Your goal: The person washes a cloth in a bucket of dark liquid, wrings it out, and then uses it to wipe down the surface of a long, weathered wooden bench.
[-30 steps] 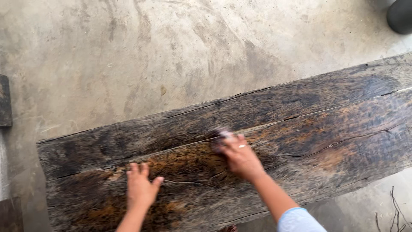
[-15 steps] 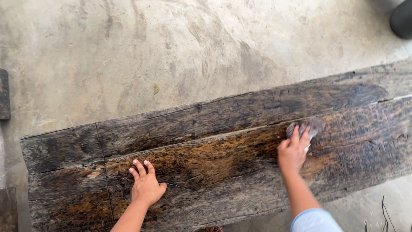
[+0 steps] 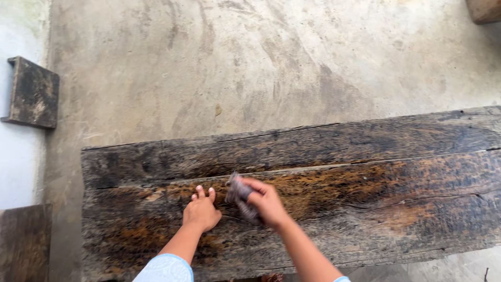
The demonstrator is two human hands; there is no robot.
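A long, dark, weathered wooden plank [image 3: 365, 177] lies across the concrete floor, with orange-brown patches along its middle. My right hand [image 3: 266, 201] presses a small grey pad or piece of abrasive sheet [image 3: 237, 194] against the plank's upper face. My left hand [image 3: 201, 211] lies flat on the wood just to the left of it, fingers together and pointing away from me. The two hands are almost touching.
Stained concrete floor [image 3: 250, 68] stretches beyond the plank. A small dark wooden block [image 3: 34, 93] juts from a white wall at the left. Another dark board [image 3: 23, 243] sits at the lower left. A brown object's corner [image 3: 484, 9] shows at the top right.
My right hand swept the grey pad right along the plank, then back left to beside my left hand. The view shifted, bringing the wall and block into sight.
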